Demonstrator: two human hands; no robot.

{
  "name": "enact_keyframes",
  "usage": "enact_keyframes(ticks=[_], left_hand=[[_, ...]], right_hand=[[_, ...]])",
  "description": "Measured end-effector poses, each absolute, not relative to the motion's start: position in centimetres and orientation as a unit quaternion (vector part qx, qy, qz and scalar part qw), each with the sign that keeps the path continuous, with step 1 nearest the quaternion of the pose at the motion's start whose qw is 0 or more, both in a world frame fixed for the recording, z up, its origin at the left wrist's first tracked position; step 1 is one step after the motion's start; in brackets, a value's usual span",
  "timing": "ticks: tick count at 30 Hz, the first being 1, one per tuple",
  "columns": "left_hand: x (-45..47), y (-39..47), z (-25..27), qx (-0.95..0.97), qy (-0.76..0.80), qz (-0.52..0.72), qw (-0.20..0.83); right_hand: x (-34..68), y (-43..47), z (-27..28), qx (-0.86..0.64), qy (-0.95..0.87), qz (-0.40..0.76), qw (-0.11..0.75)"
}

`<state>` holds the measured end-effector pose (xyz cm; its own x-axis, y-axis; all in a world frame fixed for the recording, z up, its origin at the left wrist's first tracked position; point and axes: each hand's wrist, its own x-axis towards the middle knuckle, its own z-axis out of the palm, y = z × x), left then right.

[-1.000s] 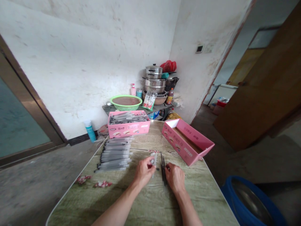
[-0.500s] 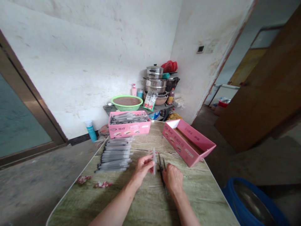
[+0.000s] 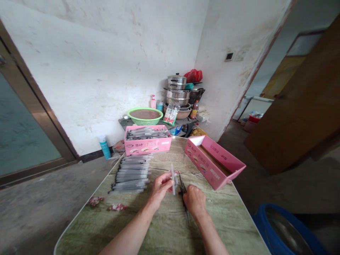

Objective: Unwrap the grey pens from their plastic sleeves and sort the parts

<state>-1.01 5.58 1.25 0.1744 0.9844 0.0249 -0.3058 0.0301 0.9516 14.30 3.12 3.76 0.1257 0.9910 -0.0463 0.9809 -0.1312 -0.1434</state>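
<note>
At the middle of a wood-patterned surface (image 3: 156, 232), a pale, slender tube (image 3: 173, 180) is held by the left hand (image 3: 160, 187), its fingers pinched narrowly around it and its length pointed toward twelve o'clock. Dark thin rods (image 3: 182, 189) are lined up at the curled fingers of the right hand (image 3: 195, 200); whether any is gripped cannot be told through the blur. At ten o'clock from the left hand, pale sticks (image 3: 131, 175) are laid in a row. A filled pink box (image 3: 148, 147) is placed at eleven o'clock, an open pink box (image 3: 203, 164) at one.
</note>
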Motion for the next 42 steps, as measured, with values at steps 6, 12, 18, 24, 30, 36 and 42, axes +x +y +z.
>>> enact_keyframes(ticks=[6, 12, 18, 24, 30, 36, 42], left_hand=[[-1.4, 6.0, 0.5, 0.373, 0.403, 0.591, 0.591], [-1.3, 6.2, 0.6, 0.349, 0.393, 0.619, 0.584], [-1.1, 5.8, 1.3, 0.377, 0.385, 0.590, 0.602], [-1.2, 5.8, 1.0, 0.414, 0.378, 0.561, 0.609], [-1.7, 6.4, 0.8, 0.439, 0.392, 0.547, 0.595], [-1.8, 6.4, 1.1, 0.444, 0.405, 0.515, 0.612], [-1.0, 5.5, 1.2, 0.433, 0.387, 0.496, 0.646]], right_hand=[[15.0, 1.3, 5.2, -0.726, -0.668, 0.126, 0.104], [15.1, -1.6, 5.1, -0.672, -0.705, 0.183, 0.134], [14.5, -1.4, 4.7, -0.678, -0.700, 0.185, 0.129], [14.3, -0.7, 4.5, -0.677, -0.698, 0.191, 0.135], [14.1, -0.1, 5.4, -0.657, -0.709, 0.224, 0.126], [14.4, -0.1, 5.7, -0.644, -0.716, 0.236, 0.130], [14.4, 0.8, 5.0, -0.629, -0.704, 0.272, 0.185]])
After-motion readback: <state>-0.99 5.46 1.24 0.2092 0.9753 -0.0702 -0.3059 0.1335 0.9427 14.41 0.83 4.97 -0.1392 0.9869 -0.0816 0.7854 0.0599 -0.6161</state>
